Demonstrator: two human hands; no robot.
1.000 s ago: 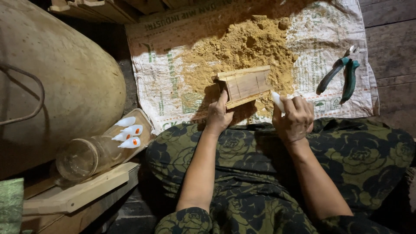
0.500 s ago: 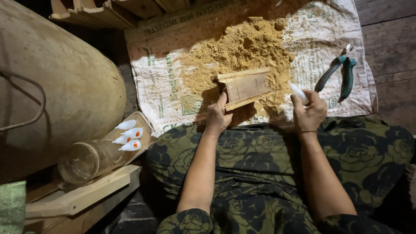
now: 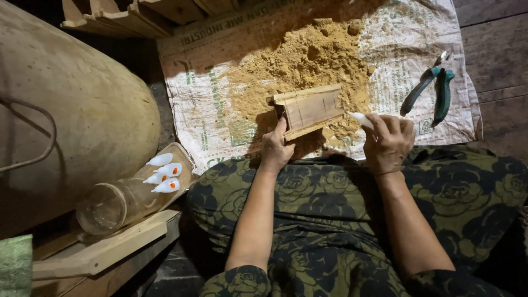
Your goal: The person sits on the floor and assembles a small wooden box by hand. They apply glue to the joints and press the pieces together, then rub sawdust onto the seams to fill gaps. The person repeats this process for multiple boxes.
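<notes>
Wooden box (image 3: 309,110) steadied over sawdust (image 3: 308,60) by left hand (image 3: 276,149), fingers gripping; right hand (image 3: 388,142) fingers clasp white tube (image 3: 360,117). Gluing step; tip needs aiming.

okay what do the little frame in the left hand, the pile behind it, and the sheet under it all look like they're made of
The small frame held by the left hand looks like bare, unfinished wood: pale tan slats with grain and pencil-like lines. The pile looks like sawdust or a fine powder, yellowish and clumpy; which one is unclear. The sheet seems to be a woven plastic sack, whitish, printed and creased.
</notes>
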